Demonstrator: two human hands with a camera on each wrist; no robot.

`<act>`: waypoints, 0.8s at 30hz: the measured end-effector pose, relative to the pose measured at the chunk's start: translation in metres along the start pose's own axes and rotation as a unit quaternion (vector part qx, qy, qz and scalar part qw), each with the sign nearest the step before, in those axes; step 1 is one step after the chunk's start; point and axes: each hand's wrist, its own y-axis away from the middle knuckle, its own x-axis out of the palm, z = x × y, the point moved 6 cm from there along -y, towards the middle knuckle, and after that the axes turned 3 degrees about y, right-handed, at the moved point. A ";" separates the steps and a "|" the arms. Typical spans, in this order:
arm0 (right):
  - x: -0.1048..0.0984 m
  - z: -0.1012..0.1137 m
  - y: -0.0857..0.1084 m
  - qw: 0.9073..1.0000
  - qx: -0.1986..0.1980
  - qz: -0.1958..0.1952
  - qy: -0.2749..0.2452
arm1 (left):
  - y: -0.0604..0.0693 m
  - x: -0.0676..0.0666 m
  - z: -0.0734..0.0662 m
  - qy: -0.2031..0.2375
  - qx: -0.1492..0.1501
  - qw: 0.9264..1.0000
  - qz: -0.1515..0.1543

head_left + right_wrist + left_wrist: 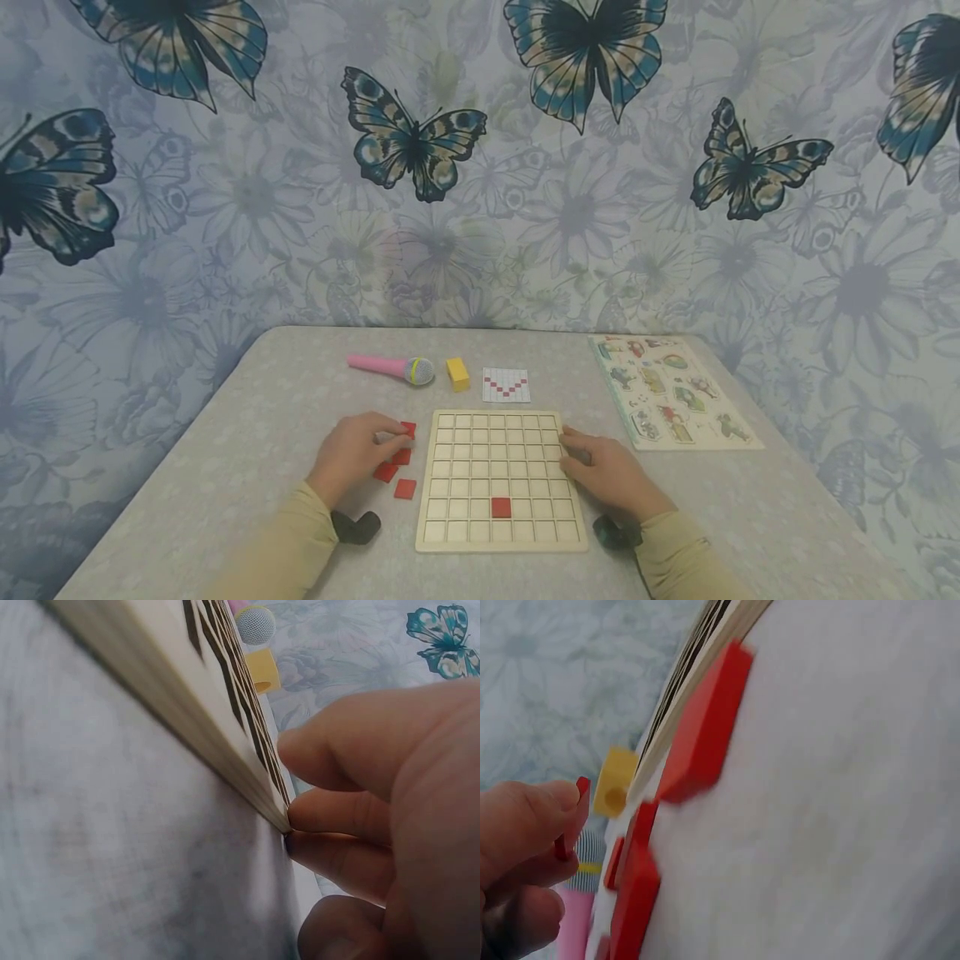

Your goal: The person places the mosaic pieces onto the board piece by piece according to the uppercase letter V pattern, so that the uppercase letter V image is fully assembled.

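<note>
At the left of the left-wrist frame, the left hand (358, 454) pinches a thin, flat, red square tile (573, 825) between thumb and finger. At lower centre of the head frame, a pale wooden board with a grid of shallow squares (481, 470) bears another red tile (501, 507). The right hand (611, 477), fingers loosely bent, touches its right edge. Loose red tiles (405, 489) lie beside the left fingers.
</note>
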 end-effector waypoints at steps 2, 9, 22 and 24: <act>0.000 0.000 0.000 1.000 0.002 0.001 0.001 | 0.004 0.004 -0.013 0.005 0.010 1.000 0.004; 0.000 0.001 0.000 1.000 0.005 0.005 -0.002 | 0.025 0.027 -0.063 -0.014 0.138 0.990 0.013; 0.001 -0.003 -0.002 1.000 0.012 0.001 0.017 | 0.041 0.066 -0.090 0.019 0.219 0.975 0.041; 0.001 -0.004 -0.002 1.000 0.016 0.004 0.020 | 0.041 0.067 -0.090 0.026 0.219 0.974 0.043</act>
